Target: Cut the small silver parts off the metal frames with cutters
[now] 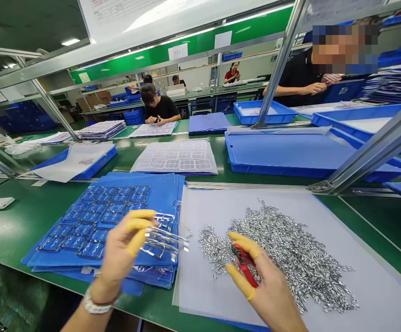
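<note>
My left hand [119, 251], with yellow covers on its fingers, is closed on a thin silvery rectangular frame [169, 240], partly smeared by motion. It is raised over the right edge of the blue sheets [159, 184], where several dark rectangular frames [93, 210] lie in rows. My right hand [261, 276], also with yellow finger covers, is closed around red-handled pliers [248, 274]; their jaws are mostly hidden. It hovers at the near left side of a large heap of small shiny metal pieces [290, 249]. The heap rests on a whitish sheet [207, 203].
Behind the sheets lie a stack with clear frames [176, 154] and a long blue tray [276, 152]. A blue tray with paper [93, 159] stands back left. A slanted metal post [369, 147] rises at right. Other people [161, 106] work across the bench.
</note>
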### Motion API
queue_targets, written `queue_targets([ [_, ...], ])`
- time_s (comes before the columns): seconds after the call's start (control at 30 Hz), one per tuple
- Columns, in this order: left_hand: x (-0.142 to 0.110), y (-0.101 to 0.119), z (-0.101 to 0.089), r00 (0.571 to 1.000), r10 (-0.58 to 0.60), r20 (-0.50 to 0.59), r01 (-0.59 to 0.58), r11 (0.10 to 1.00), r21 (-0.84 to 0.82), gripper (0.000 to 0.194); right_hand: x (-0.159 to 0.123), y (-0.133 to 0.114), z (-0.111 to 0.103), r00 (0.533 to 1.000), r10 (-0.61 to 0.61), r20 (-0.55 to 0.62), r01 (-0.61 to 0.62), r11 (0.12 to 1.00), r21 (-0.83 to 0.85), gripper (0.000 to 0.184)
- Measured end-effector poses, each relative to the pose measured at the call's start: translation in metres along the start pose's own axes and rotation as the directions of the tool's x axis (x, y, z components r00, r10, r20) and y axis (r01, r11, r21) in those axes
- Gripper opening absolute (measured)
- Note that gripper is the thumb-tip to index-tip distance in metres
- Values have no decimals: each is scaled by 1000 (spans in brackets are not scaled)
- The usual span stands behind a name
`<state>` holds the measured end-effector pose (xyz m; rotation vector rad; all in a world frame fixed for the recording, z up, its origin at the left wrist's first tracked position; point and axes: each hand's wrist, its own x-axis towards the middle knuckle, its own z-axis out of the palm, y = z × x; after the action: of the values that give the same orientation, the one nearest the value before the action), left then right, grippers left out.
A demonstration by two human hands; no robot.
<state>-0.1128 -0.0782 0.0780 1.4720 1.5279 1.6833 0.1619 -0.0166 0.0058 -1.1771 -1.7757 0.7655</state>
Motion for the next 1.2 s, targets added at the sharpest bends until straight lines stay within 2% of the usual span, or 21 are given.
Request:
queue_targets([
  [0.1, 4, -9, 72, 992, -105, 73, 119, 968, -223, 7, -1, -2, 15, 995, 93, -36, -85, 979, 184, 36],
  [0.2, 6, -21, 119, 948, -254, 193, 315, 843, -435, 9, 0, 12, 17, 962, 271, -25, -243, 897, 370, 40],
  [0.27, 6, -27, 135, 925, -293, 241, 377, 778, -502, 11, 3, 21, 15, 926, 376, 6, -327, 796, 510, 44],
  [0.37, 0, -34, 150, 895, -347, 281, 446, 679, -583, 17, 5, 24, 18, 869, 494, 12, -374, 641, 671, 47],
  [0.5, -22, -43, 168, 832, -399, 385, 545, 466, -697, 45, -1, 27, 28, 798, 599, 59, -403, 459, 792, 46],
  [0.57, -34, -46, 177, 821, -377, 429, 565, 431, -703, 50, -8, 34, 30, 774, 627, 89, -426, 411, 806, 44],
  [0.63, -41, -46, 181, 805, -361, 471, 593, 443, -673, 52, -15, 42, 29, 758, 640, 124, -459, 389, 799, 42],
  [0.7, -42, -45, 181, 797, -369, 478, 604, 483, -635, 53, -19, 47, 27, 749, 643, 159, -494, 383, 781, 41],
  [0.77, -37, -45, 177, 814, -396, 425, 581, 541, -608, 52, -20, 46, 27, 748, 642, 168, -505, 386, 772, 40],
  [0.83, -31, -49, 172, 820, -434, 372, 568, 543, -619, 54, -18, 41, 32, 752, 638, 168, -503, 390, 771, 38],
  [0.9, -25, -53, 170, 791, -477, 383, 593, 444, -672, 58, -15, 34, 41, 755, 631, 178, -504, 385, 773, 37],
  [0.97, -22, -57, 169, 763, -488, 424, 603, 300, -739, 61, -13, 30, 50, 761, 621, 187, -502, 381, 777, 38],
  [1.03, -19, -57, 169, 759, -473, 448, 584, 191, -789, 59, -12, 31, 56, 777, 604, 176, -492, 409, 769, 39],
  [1.1, -17, -55, 168, 758, -467, 455, 562, 115, -819, 58, -11, 37, 57, 804, 577, 145, -494, 511, 703, 39],
  [1.13, -15, -54, 167, 752, -472, 460, 556, 79, -828, 58, -11, 42, 54, 821, 557, 122, -497, 594, 632, 40],
  [1.2, -12, -52, 162, 733, -489, 472, 551, 21, -834, 60, -9, 49, 45, 868, 494, 50, -472, 791, 390, 45],
])
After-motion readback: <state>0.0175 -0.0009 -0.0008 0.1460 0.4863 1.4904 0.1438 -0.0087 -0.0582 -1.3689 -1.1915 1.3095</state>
